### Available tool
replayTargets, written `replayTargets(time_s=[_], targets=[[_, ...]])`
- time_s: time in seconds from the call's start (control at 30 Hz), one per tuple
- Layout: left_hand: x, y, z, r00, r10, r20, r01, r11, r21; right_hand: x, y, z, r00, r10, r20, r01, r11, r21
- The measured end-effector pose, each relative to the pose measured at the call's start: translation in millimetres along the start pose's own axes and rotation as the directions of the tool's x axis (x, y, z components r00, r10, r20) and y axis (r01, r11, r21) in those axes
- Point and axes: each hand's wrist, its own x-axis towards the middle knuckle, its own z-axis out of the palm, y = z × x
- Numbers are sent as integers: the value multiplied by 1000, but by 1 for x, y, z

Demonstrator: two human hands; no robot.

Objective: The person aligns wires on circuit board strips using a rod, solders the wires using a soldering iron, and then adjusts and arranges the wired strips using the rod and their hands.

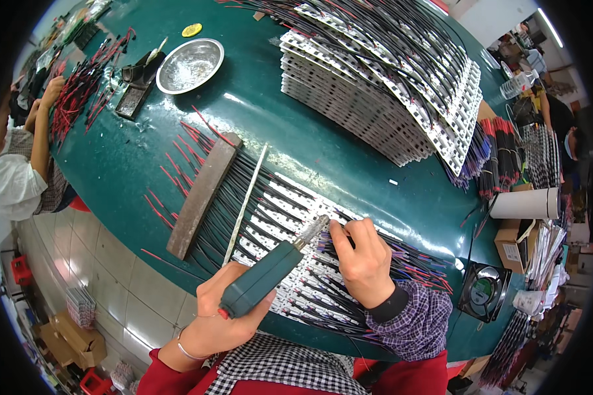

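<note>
the left hand [211, 329] clasps a green soldering gun [260, 278], slanting away and rightward over the worktop's [250, 122] white panel [311, 263], tip beside the right hand's [367, 263] narrow grip (pinching what, i can't tell).

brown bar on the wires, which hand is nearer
Left: the left hand is close below the brown bar, not touching; the right hand is farther right, beside the tip of the green tool.

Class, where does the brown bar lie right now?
In the head view, the brown bar lies across the black wires, left of the thin white strip.
</note>
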Motion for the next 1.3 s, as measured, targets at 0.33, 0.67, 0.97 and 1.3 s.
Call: replayTargets(time_s=[0.33,0.67,0.97,1.3], targets=[[1,1,2,999,-26,38,26,1000,-4,-1,-2,0,1000,1,20,-1,1000,-14],[-2,11,-4,996,-51,-72,50,999,-11,0,-2,0,1000,-14,10,14,1000,-12],[-4,7,-6,999,33,-19,-33,999,18,-4,0,3,998,52,-26,-50,996,68],[-5,-6,3,1000,-25,-17,24,999,-34,-5,1,3,999,38,-34,-36,997,68]])
